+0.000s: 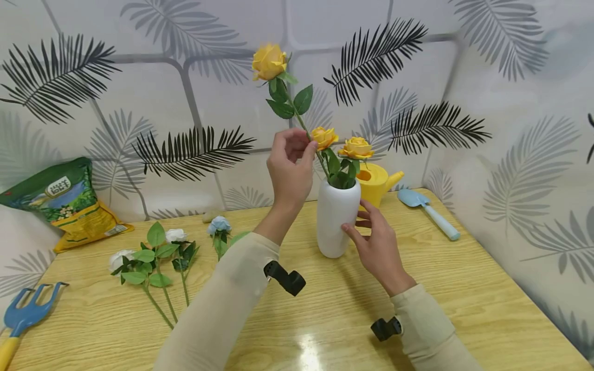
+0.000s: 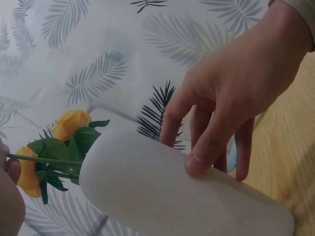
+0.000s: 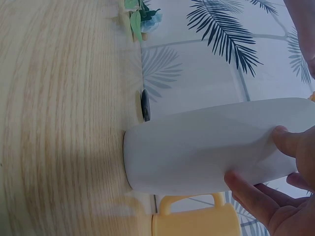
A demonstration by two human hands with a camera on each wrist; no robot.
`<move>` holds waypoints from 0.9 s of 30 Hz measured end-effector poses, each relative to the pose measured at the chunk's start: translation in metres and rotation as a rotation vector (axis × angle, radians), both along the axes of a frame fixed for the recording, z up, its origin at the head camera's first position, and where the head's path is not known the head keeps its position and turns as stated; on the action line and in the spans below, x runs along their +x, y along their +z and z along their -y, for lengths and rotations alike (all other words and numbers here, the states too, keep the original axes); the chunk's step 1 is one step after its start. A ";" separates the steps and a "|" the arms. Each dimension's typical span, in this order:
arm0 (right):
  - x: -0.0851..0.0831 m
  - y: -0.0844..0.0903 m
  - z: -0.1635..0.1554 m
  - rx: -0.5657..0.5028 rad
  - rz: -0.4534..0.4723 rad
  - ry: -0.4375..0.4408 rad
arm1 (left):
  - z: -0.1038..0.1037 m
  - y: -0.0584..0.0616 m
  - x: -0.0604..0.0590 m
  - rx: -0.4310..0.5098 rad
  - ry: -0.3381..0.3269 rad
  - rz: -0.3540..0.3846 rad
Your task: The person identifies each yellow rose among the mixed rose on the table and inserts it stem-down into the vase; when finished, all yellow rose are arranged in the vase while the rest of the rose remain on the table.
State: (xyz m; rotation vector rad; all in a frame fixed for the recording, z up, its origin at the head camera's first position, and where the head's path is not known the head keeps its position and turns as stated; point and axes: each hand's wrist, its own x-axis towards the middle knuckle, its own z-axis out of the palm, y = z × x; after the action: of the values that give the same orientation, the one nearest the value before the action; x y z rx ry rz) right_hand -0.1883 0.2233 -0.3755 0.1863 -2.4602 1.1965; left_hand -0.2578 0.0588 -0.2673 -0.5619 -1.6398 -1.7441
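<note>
My left hand [image 1: 308, 144] pinches the green stem of a tall yellow rose [image 1: 269, 62], whose lower end runs down into the mouth of a white vase [image 1: 336, 221]. Two shorter yellow roses [image 1: 356, 148] stand in the vase. From the right, my right hand [image 1: 358, 219] grips the vase's side, thumb in front and fingers behind. In the left wrist view the right hand [image 2: 226, 98] lies on the vase [image 2: 162, 187], and the left hand [image 2: 10, 196] shows at the lower left edge. Fingers of the right hand [image 3: 275, 196] touch the vase [image 3: 197, 142] in the right wrist view.
A yellow watering can [image 1: 378, 180] stands just behind the vase, a pale blue trowel [image 1: 429, 206] to its right. White roses [image 1: 139, 255] and a blue rose [image 1: 219, 225] lie on the wooden table [image 1: 464, 288] at left. A soil bag [image 1: 65, 203] leans on the wall; a blue rake [image 1: 23, 314] lies front left.
</note>
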 end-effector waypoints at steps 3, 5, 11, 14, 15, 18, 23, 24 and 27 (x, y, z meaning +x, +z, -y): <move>0.000 -0.001 0.000 0.006 0.000 -0.003 | 0.001 -0.003 0.003 -0.004 -0.009 0.007; 0.000 -0.001 -0.001 0.009 -0.003 -0.003 | 0.001 -0.006 0.006 -0.010 -0.013 0.010; 0.000 -0.001 0.000 0.010 0.001 -0.001 | -0.001 -0.015 0.006 -0.021 -0.005 -0.015; 0.000 -0.001 0.000 0.010 0.006 -0.002 | -0.001 -0.019 0.006 -0.029 -0.008 -0.024; -0.001 -0.001 -0.001 0.011 0.007 -0.002 | -0.002 -0.021 0.007 -0.032 -0.010 -0.022; -0.001 0.000 -0.001 0.010 0.009 -0.001 | -0.002 -0.024 0.008 -0.041 -0.010 -0.019; -0.001 -0.001 -0.001 0.012 -0.012 0.000 | -0.004 -0.030 0.010 -0.058 0.001 -0.021; -0.001 -0.001 -0.001 0.013 -0.017 0.000 | -0.005 -0.030 0.011 -0.061 0.005 -0.021; -0.001 -0.002 -0.001 0.010 -0.022 0.002 | -0.006 -0.033 0.011 -0.063 0.015 -0.018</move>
State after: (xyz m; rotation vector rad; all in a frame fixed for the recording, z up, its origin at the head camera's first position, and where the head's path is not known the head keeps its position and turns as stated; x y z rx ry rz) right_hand -0.1896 0.2241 -0.3770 0.2031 -2.4479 1.1771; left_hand -0.2464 0.0652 -0.3003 -0.5911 -1.6872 -1.6770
